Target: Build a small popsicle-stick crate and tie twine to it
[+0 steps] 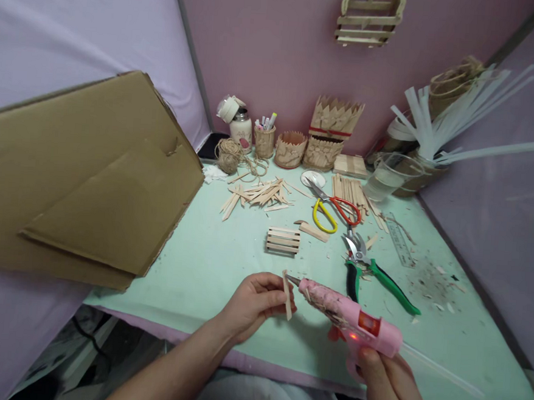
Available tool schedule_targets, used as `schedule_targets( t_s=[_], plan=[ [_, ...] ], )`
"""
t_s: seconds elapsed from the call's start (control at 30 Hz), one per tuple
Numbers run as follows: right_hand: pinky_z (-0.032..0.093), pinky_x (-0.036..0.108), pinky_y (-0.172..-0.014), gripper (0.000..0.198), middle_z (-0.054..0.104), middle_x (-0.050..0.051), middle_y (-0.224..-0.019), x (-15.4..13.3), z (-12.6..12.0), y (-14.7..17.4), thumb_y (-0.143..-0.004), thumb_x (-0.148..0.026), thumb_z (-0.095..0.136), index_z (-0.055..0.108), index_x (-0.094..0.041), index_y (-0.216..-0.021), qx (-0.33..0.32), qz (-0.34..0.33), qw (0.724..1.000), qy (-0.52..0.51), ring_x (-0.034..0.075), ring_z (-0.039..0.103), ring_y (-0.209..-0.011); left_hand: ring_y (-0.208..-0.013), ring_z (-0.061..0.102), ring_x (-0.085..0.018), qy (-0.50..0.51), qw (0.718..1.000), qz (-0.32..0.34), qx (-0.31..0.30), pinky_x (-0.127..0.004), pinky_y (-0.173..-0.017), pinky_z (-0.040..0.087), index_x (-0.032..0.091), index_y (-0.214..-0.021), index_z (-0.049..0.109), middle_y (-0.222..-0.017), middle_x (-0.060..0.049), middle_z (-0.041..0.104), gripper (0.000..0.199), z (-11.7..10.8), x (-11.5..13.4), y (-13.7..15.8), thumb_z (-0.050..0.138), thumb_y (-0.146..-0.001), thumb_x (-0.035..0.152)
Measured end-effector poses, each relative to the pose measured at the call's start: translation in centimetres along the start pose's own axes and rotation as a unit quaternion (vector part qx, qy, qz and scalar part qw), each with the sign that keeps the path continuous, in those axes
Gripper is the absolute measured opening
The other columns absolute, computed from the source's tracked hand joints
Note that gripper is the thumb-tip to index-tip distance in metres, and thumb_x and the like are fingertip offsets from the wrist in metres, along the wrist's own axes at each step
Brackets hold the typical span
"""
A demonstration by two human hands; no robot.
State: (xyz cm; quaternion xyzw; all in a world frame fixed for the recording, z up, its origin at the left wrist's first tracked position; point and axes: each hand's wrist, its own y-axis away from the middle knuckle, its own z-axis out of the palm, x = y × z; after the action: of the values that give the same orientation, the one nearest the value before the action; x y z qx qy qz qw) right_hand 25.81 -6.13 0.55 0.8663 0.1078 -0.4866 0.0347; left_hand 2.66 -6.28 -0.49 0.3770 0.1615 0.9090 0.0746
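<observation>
Between the thumb and fingers of my left hand (pixel 257 303) is a short flat wooden stick (pixel 287 298), held roughly upright. My right hand (pixel 389 379) grips a pink hot glue gun (pixel 346 312) with a lit red light and a clear glue stick (pixel 442 367) out of its back. The gun's metal nozzle is at the upper end of the stick; whether it touches cannot be made out. Just beyond my left hand, a small slatted wooden piece (pixel 283 241) sits on the green tabletop (pixel 189 261).
Green-handled pruning shears (pixel 359 255) and scissors (pixel 328 204) lie to the right, near a clear ruler (pixel 400 240). Loose wooden sticks (pixel 265 194), twine (pixel 228 154) and decorated wooden pots (pixel 291 148) are further back. A plastic cup (pixel 387 178) stands right; cardboard (pixel 89 181) leans left.
</observation>
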Motion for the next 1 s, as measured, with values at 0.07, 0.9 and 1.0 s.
schedule_targets(
  t_s=[0.07, 0.9, 1.0],
  plan=[
    [0.054, 0.031, -0.086, 0.042, 0.075, 0.006, -0.095, -0.1, 0.0, 0.0, -0.088, -0.057, 0.052, 0.074, -0.022, -0.096, -0.001, 0.007, 1.000, 0.005, 0.024, 0.067, -0.087, -0.063, 0.067, -0.014, -0.004, 1.000, -0.003, 0.006, -0.027, -0.065, 0.055, 0.012, -0.075, 0.075, -0.070, -0.006, 0.072, 0.027, 0.1, 0.0, 0.0, 0.090, -0.060, 0.028],
    [0.060, 0.032, -0.079, 0.042, 0.077, 0.007, -0.097, 1.2, -1.1, -0.5, -0.088, -0.056, 0.052, 0.076, -0.022, -0.095, 0.000, -0.008, 0.999, 0.052, 0.027, 0.071, -0.091, -0.063, 0.068, -0.015, -0.003, 0.999, -0.007, 0.032, -0.029, -0.068, 0.057, 0.010, -0.073, 0.074, -0.072, -0.005, 0.072, 0.029, 0.4, 0.3, 0.0, 0.092, -0.055, 0.024],
    [0.059, 0.032, -0.082, 0.040, 0.077, 0.006, -0.097, 1.5, -1.3, 0.5, -0.088, -0.055, 0.052, 0.076, -0.025, -0.096, 0.048, -0.002, 0.997, 0.052, 0.027, 0.071, -0.092, -0.065, 0.069, -0.015, 0.022, 0.999, 0.001, 0.047, -0.029, -0.069, 0.057, 0.011, -0.076, 0.073, -0.073, -0.005, 0.071, 0.029, 0.3, 0.4, -0.1, 0.091, -0.057, 0.024]
  ],
)
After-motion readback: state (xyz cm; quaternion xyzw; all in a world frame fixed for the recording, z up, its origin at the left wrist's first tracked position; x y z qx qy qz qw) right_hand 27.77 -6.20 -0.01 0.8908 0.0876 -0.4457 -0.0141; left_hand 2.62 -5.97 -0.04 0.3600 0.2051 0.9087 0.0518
